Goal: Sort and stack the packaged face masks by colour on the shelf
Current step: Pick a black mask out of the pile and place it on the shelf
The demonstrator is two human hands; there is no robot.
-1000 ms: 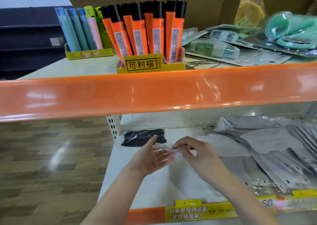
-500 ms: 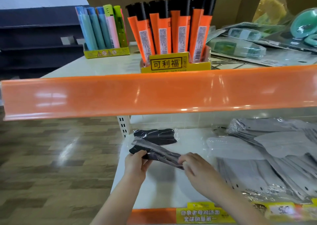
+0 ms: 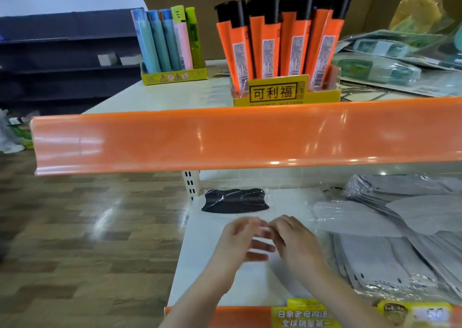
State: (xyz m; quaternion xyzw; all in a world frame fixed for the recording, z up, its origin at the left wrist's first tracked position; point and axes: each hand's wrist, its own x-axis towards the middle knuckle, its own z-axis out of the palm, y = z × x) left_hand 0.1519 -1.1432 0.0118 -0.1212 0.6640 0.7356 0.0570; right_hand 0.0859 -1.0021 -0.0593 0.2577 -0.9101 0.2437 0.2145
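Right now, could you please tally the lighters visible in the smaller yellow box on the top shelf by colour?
Blue lighters: 3
Pink lighter: 1
Green lighter: 1
Total: 5 visible

A shop aisle with stocked retail shelving.

White metal shelves carry glossy orange price-strip edging, with a yellow printed shelf label clipped to the lower strip. A yellow cardboard display box of orange-and-black lighters and a smaller tray of pastel lighters stand on top, clear-wrapped grey face masks lie piled below, and wood-pattern flooring runs alongside.
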